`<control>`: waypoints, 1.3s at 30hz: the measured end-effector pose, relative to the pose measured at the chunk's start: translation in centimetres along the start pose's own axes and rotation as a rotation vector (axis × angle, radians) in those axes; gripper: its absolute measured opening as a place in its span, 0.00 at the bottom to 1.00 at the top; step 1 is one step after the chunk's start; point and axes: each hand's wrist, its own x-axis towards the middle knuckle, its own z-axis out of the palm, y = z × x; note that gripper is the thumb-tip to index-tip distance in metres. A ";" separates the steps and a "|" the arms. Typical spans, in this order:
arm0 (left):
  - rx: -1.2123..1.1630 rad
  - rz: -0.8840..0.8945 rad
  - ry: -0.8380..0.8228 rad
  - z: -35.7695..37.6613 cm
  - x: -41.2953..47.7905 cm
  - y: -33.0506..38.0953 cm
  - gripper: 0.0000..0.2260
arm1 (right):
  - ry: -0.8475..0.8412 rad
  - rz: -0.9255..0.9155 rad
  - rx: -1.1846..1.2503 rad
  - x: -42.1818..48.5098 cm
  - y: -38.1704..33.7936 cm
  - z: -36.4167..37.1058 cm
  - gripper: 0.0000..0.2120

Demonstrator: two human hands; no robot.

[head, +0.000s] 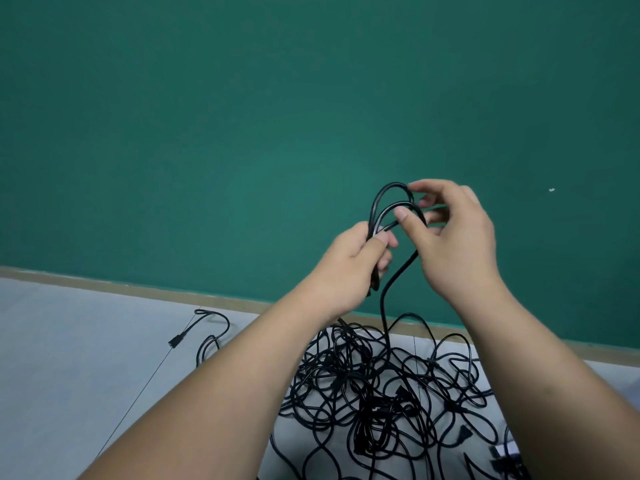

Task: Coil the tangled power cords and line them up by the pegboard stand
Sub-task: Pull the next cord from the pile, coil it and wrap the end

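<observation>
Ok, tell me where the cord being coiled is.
In the head view, right of centre, the looped cord is held up between the left hand and right hand, above the tangled pile.

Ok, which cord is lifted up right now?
The looped cord held up by the left hand and right hand; the tangled pile and stray cord lie flat.
</observation>
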 end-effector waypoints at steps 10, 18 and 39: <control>0.174 0.079 0.173 -1.2 0.3 -0.8 0.11 | -0.163 0.289 0.507 -0.4 -0.4 0.3 0.05; 0.123 0.087 -0.005 -0.1 -0.4 -0.2 0.10 | -0.027 0.327 0.448 -0.5 -0.4 0.6 0.03; -0.201 -0.109 -0.288 -1.3 -0.4 0.1 0.08 | -0.197 0.258 0.411 -0.3 0.5 0.7 0.10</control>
